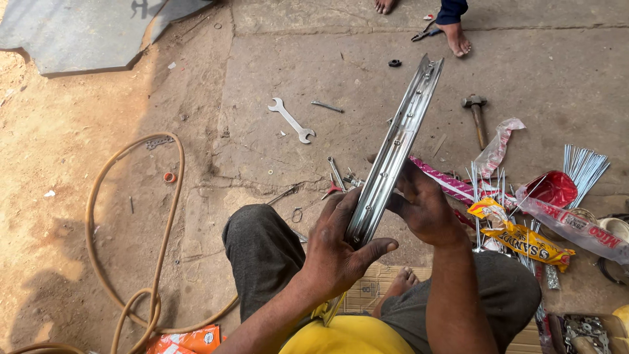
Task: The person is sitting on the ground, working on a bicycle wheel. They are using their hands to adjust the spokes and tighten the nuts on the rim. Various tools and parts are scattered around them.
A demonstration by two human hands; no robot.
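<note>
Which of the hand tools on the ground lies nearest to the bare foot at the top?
The pliers, right beside that foot. The hammer and the wrench lie farther down the slab.

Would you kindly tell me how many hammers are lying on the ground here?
1: the hammer lies on the concrete, right of the wheel rim both hands hold. Others may be hidden among the clutter at right.
</note>
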